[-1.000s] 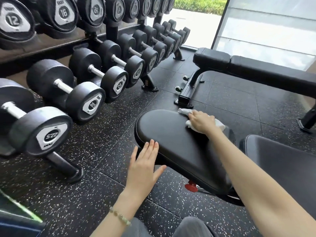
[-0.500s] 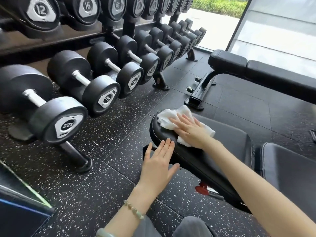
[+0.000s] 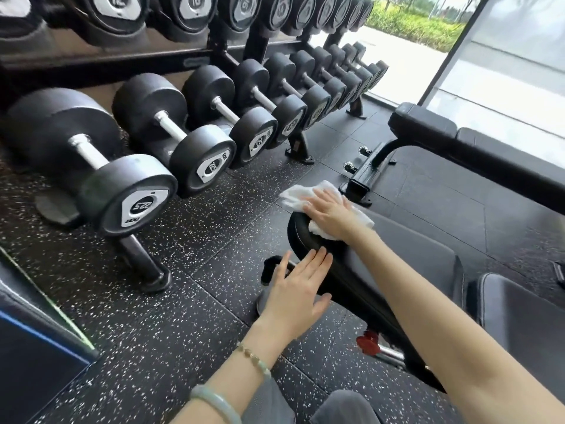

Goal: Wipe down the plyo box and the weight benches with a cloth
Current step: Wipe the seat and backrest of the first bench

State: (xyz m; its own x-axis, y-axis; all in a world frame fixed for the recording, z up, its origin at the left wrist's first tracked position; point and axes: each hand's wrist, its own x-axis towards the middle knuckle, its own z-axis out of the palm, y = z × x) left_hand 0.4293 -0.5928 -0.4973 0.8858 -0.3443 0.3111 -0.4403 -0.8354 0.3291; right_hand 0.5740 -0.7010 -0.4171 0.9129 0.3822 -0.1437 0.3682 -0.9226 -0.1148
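The speckled rubber floor (image 3: 189,270) fills most of the view. A two-tier dumbbell rack (image 3: 232,53) runs along its left side, its lower row of black dumbbells (image 3: 143,166) receding toward a bright window (image 3: 513,56). At right a second weight bench (image 3: 477,148) stands well apart from me, its padded top parallel to the window. Directly before me lies the near weight bench (image 3: 403,264), black and padded, with a gap between its seat pad and the back pad (image 3: 526,319) at lower right; a red knob (image 3: 368,345) shows beneath the frame.

My right hand (image 3: 333,214) lies flat, fingers spread, pressing the white cloth (image 3: 301,197) onto the rounded front end of the seat pad; the cloth is pinned under my palm rather than pinched, and its loose corner overhangs the pad's edge. My left hand (image 3: 298,289) is open and empty, fingers extended, their tips touching the near side edge of the same pad. A beaded bracelet (image 3: 253,359) and a pale bangle (image 3: 214,402) circle my left wrist.
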